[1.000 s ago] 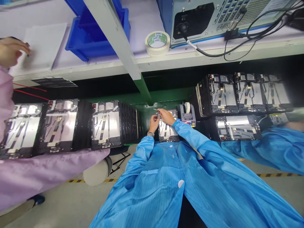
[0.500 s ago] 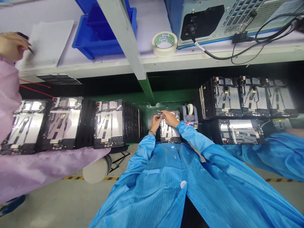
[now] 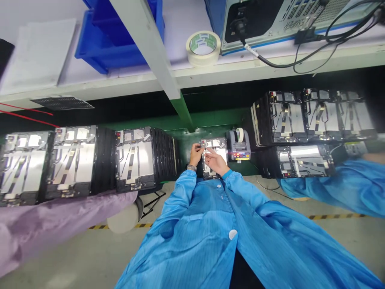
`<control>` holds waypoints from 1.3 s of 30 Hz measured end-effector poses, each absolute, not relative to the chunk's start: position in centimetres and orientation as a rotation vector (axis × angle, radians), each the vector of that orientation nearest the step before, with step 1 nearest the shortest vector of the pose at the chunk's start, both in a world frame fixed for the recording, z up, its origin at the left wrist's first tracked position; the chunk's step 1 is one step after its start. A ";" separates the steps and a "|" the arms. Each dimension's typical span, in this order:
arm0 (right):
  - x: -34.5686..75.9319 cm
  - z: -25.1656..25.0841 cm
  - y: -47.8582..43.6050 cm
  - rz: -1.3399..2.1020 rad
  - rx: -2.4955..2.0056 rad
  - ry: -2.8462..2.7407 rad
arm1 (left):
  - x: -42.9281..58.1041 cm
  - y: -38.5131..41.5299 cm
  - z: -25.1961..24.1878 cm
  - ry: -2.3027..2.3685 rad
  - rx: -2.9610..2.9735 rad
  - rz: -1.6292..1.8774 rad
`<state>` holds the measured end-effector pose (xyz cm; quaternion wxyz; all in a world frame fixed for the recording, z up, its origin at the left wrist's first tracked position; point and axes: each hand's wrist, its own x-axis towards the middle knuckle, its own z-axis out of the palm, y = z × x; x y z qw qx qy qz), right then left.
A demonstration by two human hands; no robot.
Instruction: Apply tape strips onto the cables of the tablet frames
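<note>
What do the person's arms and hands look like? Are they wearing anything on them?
Both arms wear long, shiny blue coat sleeves with thin stripes: the left sleeve and the right sleeve. The right sleeve ends in a narrow blue cuff. A silvery link band circles the left wrist. The left hand and right hand are bare, without gloves.

1. On the grey metal case (image 3: 279, 20) at 1 o'clock, stamped letters (image 3: 289, 26) stand upside down; they look like "SUMER", but the exact spelling is uncertain.
2. The masking tape roll (image 3: 203, 49) at 12 o'clock has green printing on its core, too small to read.
3. The tape dispenser (image 3: 238, 145) toward 3 o'clock has a coloured label on its front, with no legible words.
4. The metal-backed panel (image 3: 221, 153), just off centre toward 4 o'clock, has small markings, too small to read.
5. No numbers can be read anywhere.
</note>
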<state>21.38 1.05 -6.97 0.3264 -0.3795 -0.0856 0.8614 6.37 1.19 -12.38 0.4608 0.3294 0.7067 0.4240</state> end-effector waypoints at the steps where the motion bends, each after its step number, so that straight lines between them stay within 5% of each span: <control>1: 21.4 -6.9 1.0 2.287 -0.983 -0.138 | 6.4 1.2 -12.3 1.749 0.833 1.046; 39: 20.6 -7.0 2.7 2.272 -0.962 0.248 | 5.2 1.9 -12.3 1.672 1.144 0.987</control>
